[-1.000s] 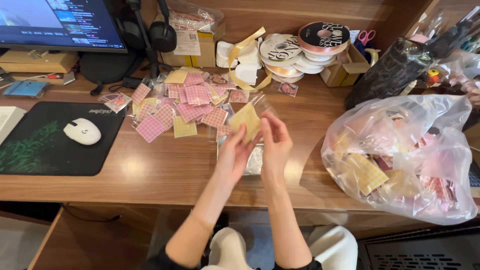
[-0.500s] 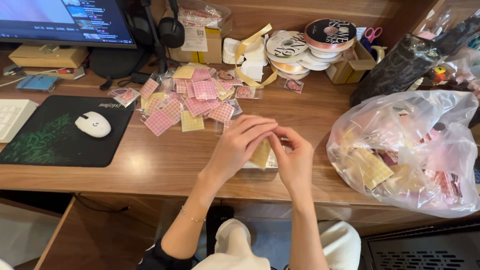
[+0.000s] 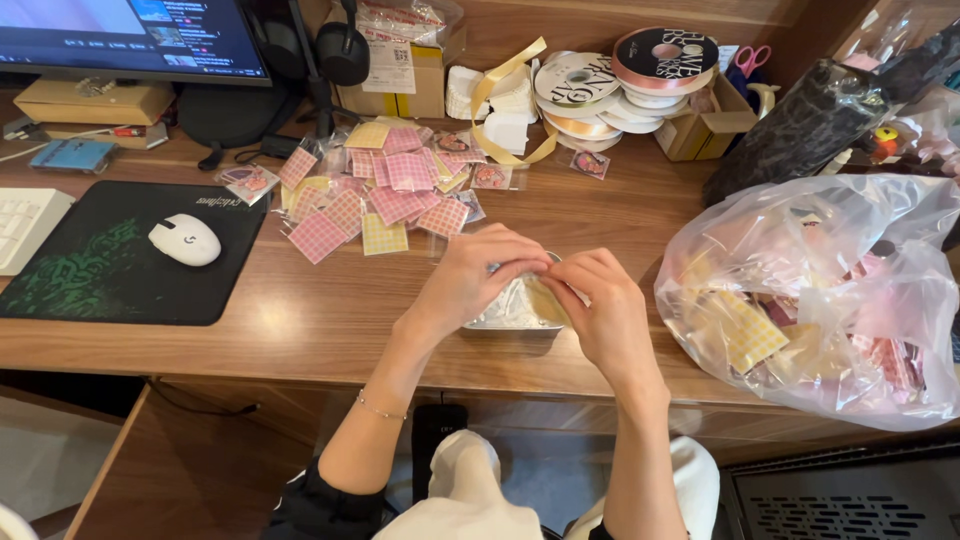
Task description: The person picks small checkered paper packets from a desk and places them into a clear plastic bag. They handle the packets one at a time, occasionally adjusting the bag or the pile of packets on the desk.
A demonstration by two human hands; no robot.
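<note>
My left hand (image 3: 472,281) and my right hand (image 3: 598,308) meet over a small metal tray (image 3: 505,312) near the desk's front edge. Together their fingertips pinch a small clear packet with a yellow checked piece (image 3: 545,297) just above the tray. The hands hide most of the packet and part of the tray. Behind them lies a pile of pink and yellow checked packets (image 3: 385,195).
A large clear plastic bag (image 3: 830,295) of packets sits at the right. On the left lie a white mouse (image 3: 184,239) on a black mat (image 3: 90,270) and a keyboard corner (image 3: 20,225). Ribbon spools (image 3: 625,75), cardboard boxes and a monitor (image 3: 130,40) line the back.
Both hands came down from mid-air, where they held the yellow packet up, to the metal tray at the desk's front edge. The view shifted slightly.
</note>
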